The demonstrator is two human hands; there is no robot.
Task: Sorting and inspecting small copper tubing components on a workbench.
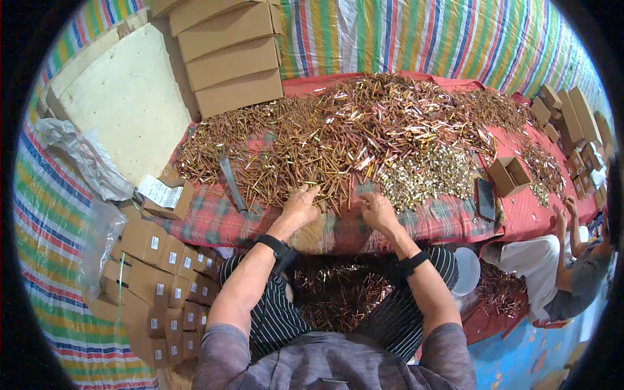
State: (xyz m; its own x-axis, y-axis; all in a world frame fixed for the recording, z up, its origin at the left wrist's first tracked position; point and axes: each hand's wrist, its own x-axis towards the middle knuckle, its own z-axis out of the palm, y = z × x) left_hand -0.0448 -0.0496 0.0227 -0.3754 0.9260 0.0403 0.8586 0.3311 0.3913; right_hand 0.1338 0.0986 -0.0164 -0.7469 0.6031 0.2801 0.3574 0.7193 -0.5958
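A wide heap of thin copper-coloured metal rods [325, 140] covers the cloth-draped work surface in front of me. At its near edge is my left hand [300, 208], its fingers closed together against the rods; what they grip is hidden. My right hand [379, 212] is a short way to the right, with fingers curled in a pinch beside the rods. Anything in that pinch is too small to make out. Just beyond the right hand lies a pile of small, shiny, pale metal pieces [426, 179]. The red plaid cloth [260, 227] shows under both hands.
A flat grey metal strip [232, 184] lies left of my hands. To the right are a dark phone-like slab [485, 199] and an open carton [509, 176]. Stacked boxes [172, 286] stand at lower left. Another person [565, 273] sits at right, near a translucent tub [467, 272].
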